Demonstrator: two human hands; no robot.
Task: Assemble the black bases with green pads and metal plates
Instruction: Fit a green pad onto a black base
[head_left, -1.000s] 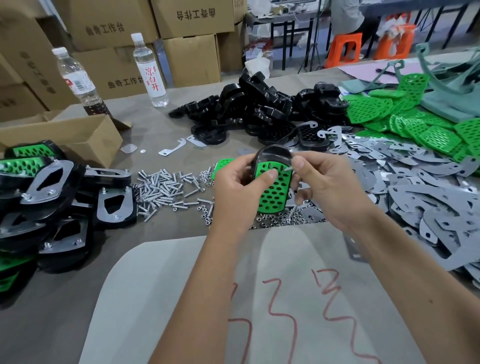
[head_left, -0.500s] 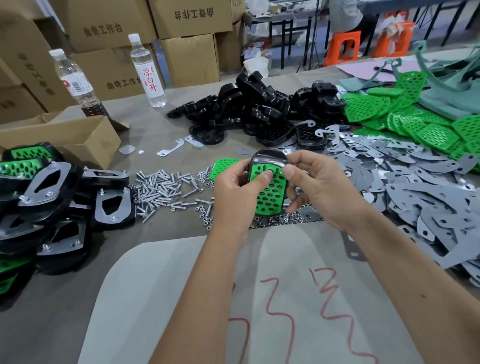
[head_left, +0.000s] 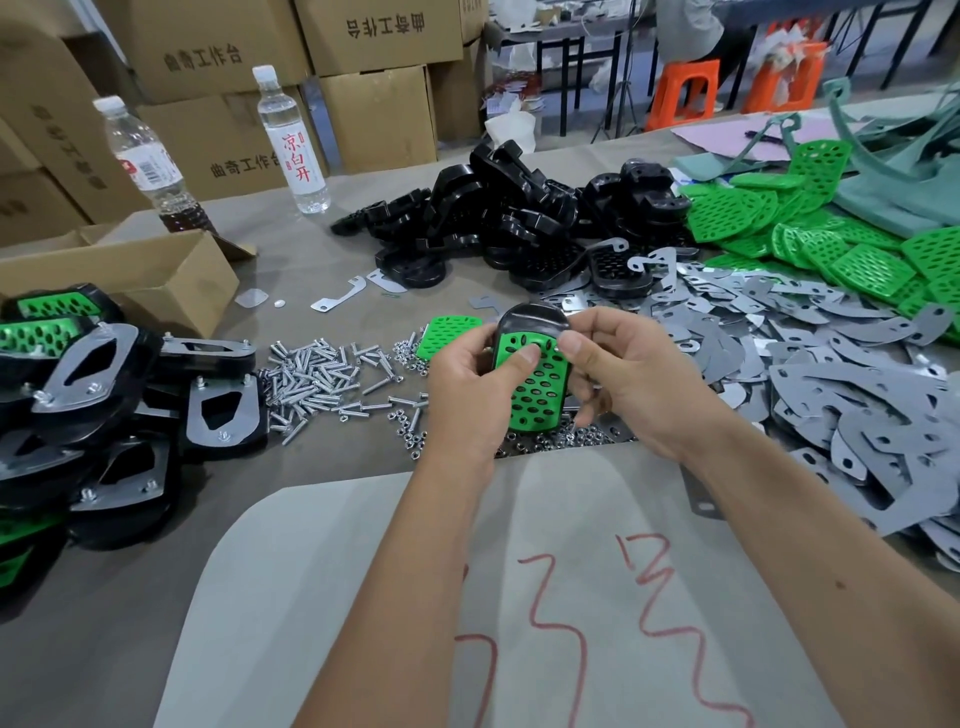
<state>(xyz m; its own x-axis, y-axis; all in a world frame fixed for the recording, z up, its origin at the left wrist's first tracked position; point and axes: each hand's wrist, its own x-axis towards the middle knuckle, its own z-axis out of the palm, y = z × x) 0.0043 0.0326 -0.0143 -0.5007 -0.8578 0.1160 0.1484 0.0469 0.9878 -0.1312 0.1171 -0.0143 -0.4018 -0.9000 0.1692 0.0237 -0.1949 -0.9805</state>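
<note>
Both hands hold one black base with a perforated green pad set into its face, lifted above the table at the centre. My left hand grips its left edge, thumb pressed on the pad. My right hand grips the right edge, thumb at the pad's upper right corner. Loose black bases are heaped behind, green pads lie at the back right, and grey metal plates cover the right side. Another green pad lies flat just left of my hands.
Screws and nuts are scattered under and left of my hands. Finished assemblies are stacked at the left beside an open cardboard box. Two bottles stand at the back. A pale sheet with red marks lies in front.
The base with its pad has dropped slightly and come a little nearer. My right thumb has shifted along the pad's top edge. Both hands keep their hold.
</note>
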